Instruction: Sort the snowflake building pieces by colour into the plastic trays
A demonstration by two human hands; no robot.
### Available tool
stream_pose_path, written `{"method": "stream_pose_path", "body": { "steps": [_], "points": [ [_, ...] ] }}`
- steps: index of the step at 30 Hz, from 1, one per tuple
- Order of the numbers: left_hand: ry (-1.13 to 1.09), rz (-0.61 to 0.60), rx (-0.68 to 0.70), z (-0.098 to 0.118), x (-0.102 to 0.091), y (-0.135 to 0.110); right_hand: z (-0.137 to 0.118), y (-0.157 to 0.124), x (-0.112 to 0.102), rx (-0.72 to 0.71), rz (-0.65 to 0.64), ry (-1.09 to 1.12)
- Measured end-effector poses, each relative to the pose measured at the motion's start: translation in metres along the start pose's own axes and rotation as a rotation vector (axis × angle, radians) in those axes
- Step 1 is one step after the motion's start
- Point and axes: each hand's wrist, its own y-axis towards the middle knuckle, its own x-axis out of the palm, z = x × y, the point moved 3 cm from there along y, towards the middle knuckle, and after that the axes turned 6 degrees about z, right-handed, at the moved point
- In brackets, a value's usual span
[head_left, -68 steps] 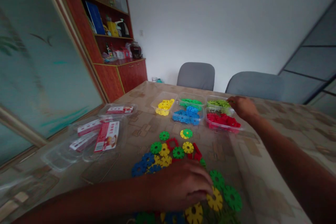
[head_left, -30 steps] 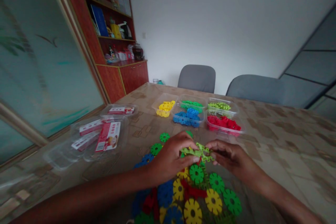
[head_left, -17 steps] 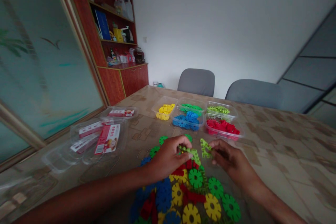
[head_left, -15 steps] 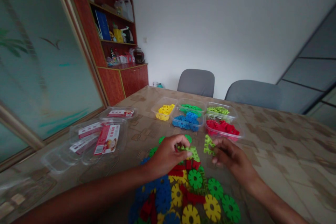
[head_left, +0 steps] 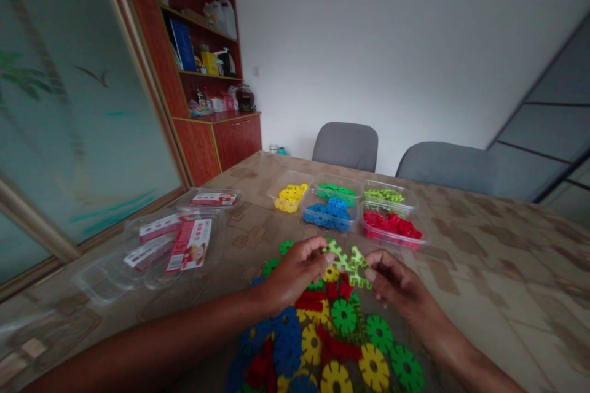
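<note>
My left hand (head_left: 295, 273) pinches a light green snowflake piece (head_left: 335, 252) between thumb and fingers. My right hand (head_left: 391, 279) pinches a second light green snowflake piece (head_left: 359, 261), and the two pieces touch edge to edge just above the table. Below both hands lies a flat pile of joined snowflake discs (head_left: 332, 338) in blue, red, yellow and dark green.
Clear tubs hold sorted pieces further back: yellow (head_left: 291, 194), blue (head_left: 329, 214), dark green (head_left: 338, 190), light green (head_left: 388, 195), red (head_left: 391, 225). Clear lids with red labels (head_left: 184, 239) lie at the left. Two grey chairs (head_left: 345, 144) stand beyond the table (head_left: 498, 258).
My right hand came back from the light green tub to the pile. The two light green pieces, held slightly apart half a second ago, now touch again.
</note>
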Motion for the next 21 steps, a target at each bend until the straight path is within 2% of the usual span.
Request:
{"method": "stream_pose_path", "body": {
  "steps": [2, 6, 10, 13, 17, 21],
  "points": [
    [-0.069, -0.039, -0.044, -0.002, 0.004, -0.003, -0.004, 0.000, -0.002, -0.099, 0.054, -0.068],
    [-0.184, -0.166, -0.159, -0.007, 0.011, -0.010, -0.020, -0.007, -0.007, -0.391, 0.154, -0.328],
    [-0.269, -0.299, -0.254, -0.011, 0.017, -0.013, -0.031, -0.016, -0.003, -0.640, 0.079, -0.503],
    [-0.310, -0.286, -0.319, -0.012, 0.017, -0.013, -0.032, -0.019, 0.003, -0.703, -0.002, -0.558],
    [-0.318, -0.334, -0.289, -0.008, 0.017, -0.016, -0.034, -0.019, 0.008, -0.732, -0.043, -0.578],
    [-0.325, -0.281, -0.304, -0.012, 0.015, -0.016, -0.033, -0.018, 0.007, -0.737, -0.091, -0.614]
  ]
}}
